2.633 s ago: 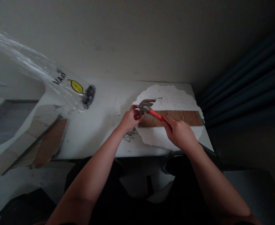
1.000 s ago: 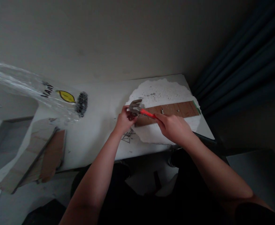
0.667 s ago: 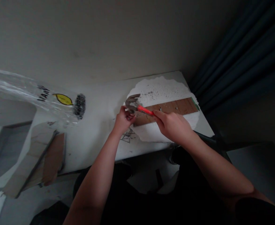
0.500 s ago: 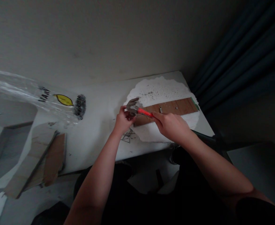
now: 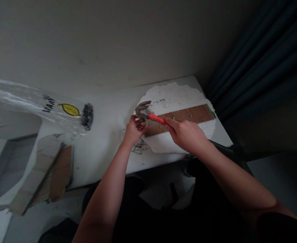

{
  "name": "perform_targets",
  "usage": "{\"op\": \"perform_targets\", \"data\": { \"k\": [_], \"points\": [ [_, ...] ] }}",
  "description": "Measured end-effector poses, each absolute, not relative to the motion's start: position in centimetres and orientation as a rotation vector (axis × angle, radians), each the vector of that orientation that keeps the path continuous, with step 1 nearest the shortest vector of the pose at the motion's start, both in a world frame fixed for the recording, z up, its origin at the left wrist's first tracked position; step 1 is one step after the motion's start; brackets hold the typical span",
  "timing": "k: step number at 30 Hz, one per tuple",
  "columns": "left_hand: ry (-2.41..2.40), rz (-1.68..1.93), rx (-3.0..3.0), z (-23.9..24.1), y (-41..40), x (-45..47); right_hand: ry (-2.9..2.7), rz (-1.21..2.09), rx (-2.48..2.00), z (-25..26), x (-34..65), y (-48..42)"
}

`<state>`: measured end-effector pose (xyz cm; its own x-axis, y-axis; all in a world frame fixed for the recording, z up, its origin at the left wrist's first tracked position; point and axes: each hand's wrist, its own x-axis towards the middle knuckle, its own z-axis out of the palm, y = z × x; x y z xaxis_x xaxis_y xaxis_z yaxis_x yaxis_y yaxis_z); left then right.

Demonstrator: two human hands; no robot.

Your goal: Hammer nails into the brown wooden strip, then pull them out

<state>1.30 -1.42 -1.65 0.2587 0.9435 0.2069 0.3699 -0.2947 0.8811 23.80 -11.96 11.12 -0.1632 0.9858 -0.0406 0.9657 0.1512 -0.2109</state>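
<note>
My right hand (image 5: 186,135) is wrapped round the red handle of a claw hammer (image 5: 156,118). The hammer's metal head is over the left end of a brown wooden board (image 5: 196,114), close above my left hand (image 5: 134,130). My left fingers are curled together at that end of the board; what they pinch is too small and shaded to make out. The board lies on a white, wavy-edged sheet (image 5: 168,143) marked with dark specks. Small grey bits stand on the board's middle. Several loose nails (image 5: 139,147) lie beside my left wrist.
All of this is on a white table (image 5: 97,148) against a wall. Clear plastic wrap (image 5: 19,98) with a yellow print is at the left. Broken board pieces (image 5: 59,172) overhang the table's left front corner. A dark curtain (image 5: 265,64) hangs at the right.
The hammer head has risen slightly and tilted, with my right hand still on its handle. My left hand stays at the board's left end. The view has shifted a little.
</note>
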Motion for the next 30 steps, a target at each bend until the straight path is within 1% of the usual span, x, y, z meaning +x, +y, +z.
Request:
{"op": "perform_targets", "data": {
  "k": [3, 8, 12, 17, 22, 26, 30],
  "points": [
    [1.215, 1.002, 1.804, -1.76, -1.35, 1.27, -2.324, 0.313, -1.974, 11.04, 23.88, -11.85],
    [1.175, 1.003, 1.784, -1.79, -1.36, 1.26, -2.273, 0.262, -1.962, 11.00, 24.00, -11.94],
    [1.210, 1.006, 1.804, -1.76, -1.34, 1.28, -2.321, 0.307, -1.951, 10.96, 23.89, -11.96],
    [1.180, 0.997, 1.770, -1.81, -1.31, 1.26, -2.259, 0.242, -1.915, 11.04, 23.78, -12.02],
    [1.196, 1.017, 1.777, -1.88, -1.32, 1.23, -2.326, 0.288, -1.955, 11.02, 23.58, -11.98],
    [1.169, 1.003, 1.772, -2.11, -1.21, 1.20, -2.270, 0.247, -1.911, 11.28, 23.55, -12.14],
    [1.216, 0.989, 1.787, -2.11, -1.22, 1.21, -2.327, 0.268, -1.938, 10.60, 23.45, -11.93]
  ]
}}
